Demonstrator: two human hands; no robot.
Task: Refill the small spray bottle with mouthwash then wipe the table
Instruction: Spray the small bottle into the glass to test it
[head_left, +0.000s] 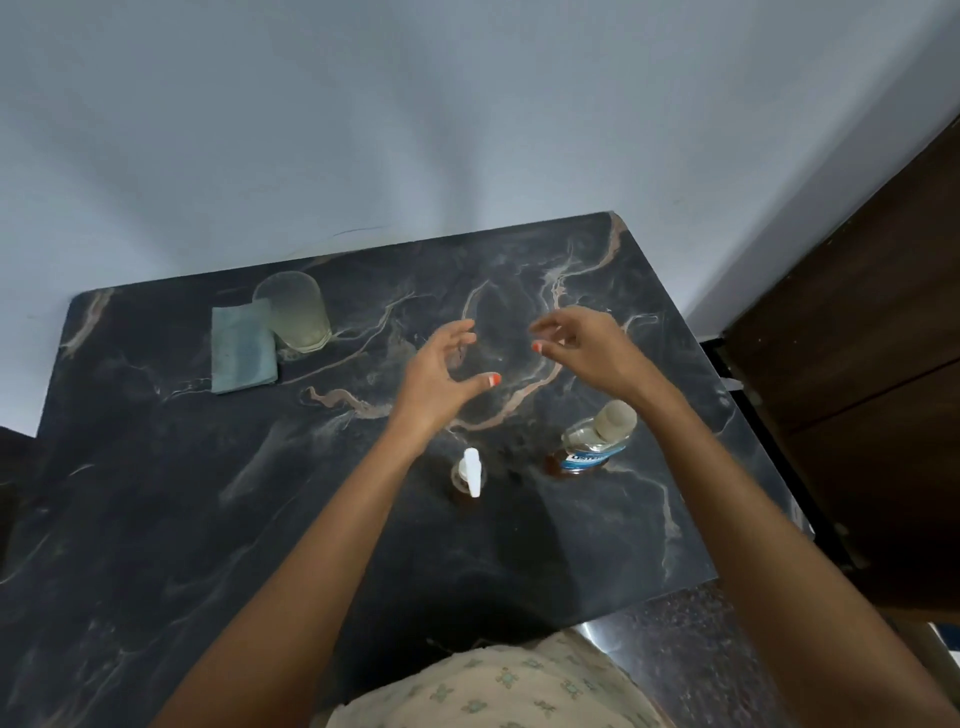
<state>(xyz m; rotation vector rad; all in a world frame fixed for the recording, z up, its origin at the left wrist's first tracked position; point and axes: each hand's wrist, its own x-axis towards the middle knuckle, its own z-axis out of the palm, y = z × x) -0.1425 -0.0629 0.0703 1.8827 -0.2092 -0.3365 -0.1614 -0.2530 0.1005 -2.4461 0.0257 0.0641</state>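
A small clear spray bottle (470, 473) with a white nozzle stands near the middle of the dark marble table (156, 493). To its right stands the mouthwash bottle (595, 441), clear with a blue label and a capped top. My left hand (441, 374) and my right hand (582, 348) hover above the table beyond both bottles, fingers loosely curved, holding nothing. A folded grey-green cloth (241, 348) lies at the far left of the table.
An upturned frosted glass (293, 312) stands beside the cloth, overlapping its right edge. A pale wall runs behind the table. A dark wooden door or cabinet (857, 415) stands close to the table's right edge.
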